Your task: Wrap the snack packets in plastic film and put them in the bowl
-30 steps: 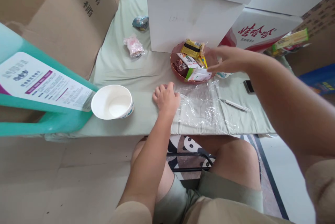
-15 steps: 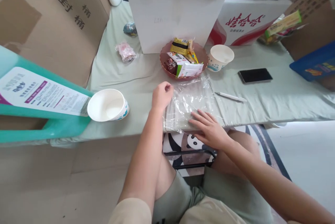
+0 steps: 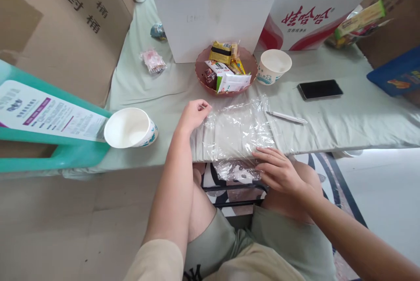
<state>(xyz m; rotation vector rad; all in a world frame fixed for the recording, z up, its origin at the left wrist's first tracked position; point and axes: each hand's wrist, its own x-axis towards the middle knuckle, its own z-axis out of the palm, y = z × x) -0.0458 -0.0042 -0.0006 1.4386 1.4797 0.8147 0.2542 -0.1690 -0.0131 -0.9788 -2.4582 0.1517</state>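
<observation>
A crinkled clear plastic sheet [image 3: 238, 130] lies at the table's front edge, its lower part hanging over. My left hand [image 3: 193, 117] is closed at the sheet's upper left corner, thumb and forefinger pinched on the film. Resting at the lower right side of the sheet, my right hand [image 3: 278, 169] is open with its fingers stretched out. Just beyond the sheet stands a reddish bowl [image 3: 201, 80] of wrapped snacks [image 3: 226, 71]. A white pen [image 3: 288, 117] lies right of the sheet.
Paper cups stand at the left [image 3: 127, 128] and behind the pen [image 3: 274, 66]. A phone [image 3: 320, 89] lies at the right. White cartons [image 3: 213, 18] line the back. A green container [image 3: 55, 154] and a cardboard box [image 3: 75, 31] border the left; a pink wrapped packet [image 3: 153, 61] lies beyond.
The plastic sheet is spread wider and hangs further over the front edge. My left hand has moved slightly left, and my right hand has shifted right and a little towards me.
</observation>
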